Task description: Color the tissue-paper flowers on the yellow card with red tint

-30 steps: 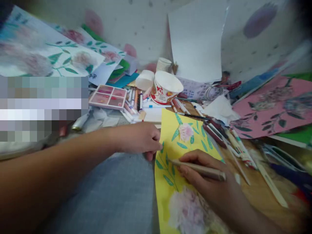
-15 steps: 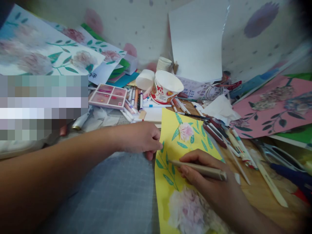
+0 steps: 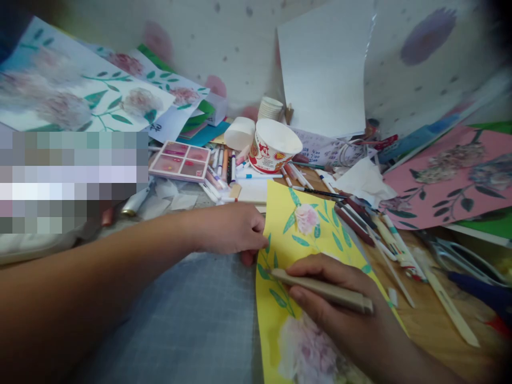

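A sheet of yellow paper (image 3: 276, 210) lies in front of me, painted with green leaves and stems. It bears a small pink paper flower (image 3: 306, 219) near its top and a larger pale pink ruffled flower (image 3: 310, 349) lower down. My left hand (image 3: 232, 229) is closed, thumb and finger pinching the sheet's left edge. In my right hand (image 3: 340, 306) is a beige-gold marker pen (image 3: 328, 290), held low and slanted. Its tip is over the leaves on the left side of the sheet; whether it touches the paper I cannot tell.
A grey gridded cutting mat (image 3: 188, 314) lies under my left arm. Behind stand a paper cup (image 3: 276, 146), a palette (image 3: 180, 160) and several markers. Rightward are scissors (image 3: 468, 256), brushes, a crumpled tissue (image 3: 366, 178) and a pink floral sheet (image 3: 452, 181). Part of the left is pixelated.
The pen tip in my right hand has shifted slightly left and down across the painted leaves. My left hand stays at the paper's edge; the whole view has moved a little.
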The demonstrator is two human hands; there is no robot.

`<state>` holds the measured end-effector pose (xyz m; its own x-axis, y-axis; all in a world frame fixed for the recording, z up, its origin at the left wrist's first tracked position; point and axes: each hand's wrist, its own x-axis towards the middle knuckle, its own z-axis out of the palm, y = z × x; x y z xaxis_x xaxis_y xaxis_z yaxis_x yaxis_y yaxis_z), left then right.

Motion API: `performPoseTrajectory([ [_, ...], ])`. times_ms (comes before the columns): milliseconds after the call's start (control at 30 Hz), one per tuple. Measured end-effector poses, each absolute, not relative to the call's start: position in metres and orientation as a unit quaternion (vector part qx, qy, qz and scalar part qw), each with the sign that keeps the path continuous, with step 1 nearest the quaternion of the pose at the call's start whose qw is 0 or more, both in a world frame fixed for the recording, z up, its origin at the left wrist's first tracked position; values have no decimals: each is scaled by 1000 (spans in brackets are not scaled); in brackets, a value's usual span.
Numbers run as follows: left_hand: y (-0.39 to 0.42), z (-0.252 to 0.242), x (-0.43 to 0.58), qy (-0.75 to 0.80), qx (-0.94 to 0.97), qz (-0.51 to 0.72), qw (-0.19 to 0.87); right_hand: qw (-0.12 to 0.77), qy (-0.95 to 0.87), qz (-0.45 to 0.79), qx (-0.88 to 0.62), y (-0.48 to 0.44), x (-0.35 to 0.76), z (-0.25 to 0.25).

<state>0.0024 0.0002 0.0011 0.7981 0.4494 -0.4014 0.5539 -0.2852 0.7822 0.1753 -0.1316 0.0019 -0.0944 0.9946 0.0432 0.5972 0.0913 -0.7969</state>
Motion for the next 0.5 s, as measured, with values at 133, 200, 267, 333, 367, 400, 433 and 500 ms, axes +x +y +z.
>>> performPoseTrajectory([
  [133,0,1,2,312,796,-46,517,309,-670,331,-588,-130,174,0],
  [200,0,2,2,312,794,-42,521,302,-673,332,-587,-129,174,-2],
  [267,-1,2,3,313,793,-42,522,294,-679,328,-588,-129,173,-2],
  [333,-1,3,3,317,794,-46,517,288,-683,320,-590,-129,172,-2],
  [367,-1,3,3,319,795,-47,514,285,-683,317,-593,-129,172,-2],
  [400,-1,2,3,321,796,-47,512,280,-683,314,-597,-129,172,-1],
  [433,-1,2,3,320,796,-47,511,273,-683,311,-602,-130,172,-1],
  [500,-2,1,2,315,796,-46,515,258,-683,302,-613,-131,173,1],
])
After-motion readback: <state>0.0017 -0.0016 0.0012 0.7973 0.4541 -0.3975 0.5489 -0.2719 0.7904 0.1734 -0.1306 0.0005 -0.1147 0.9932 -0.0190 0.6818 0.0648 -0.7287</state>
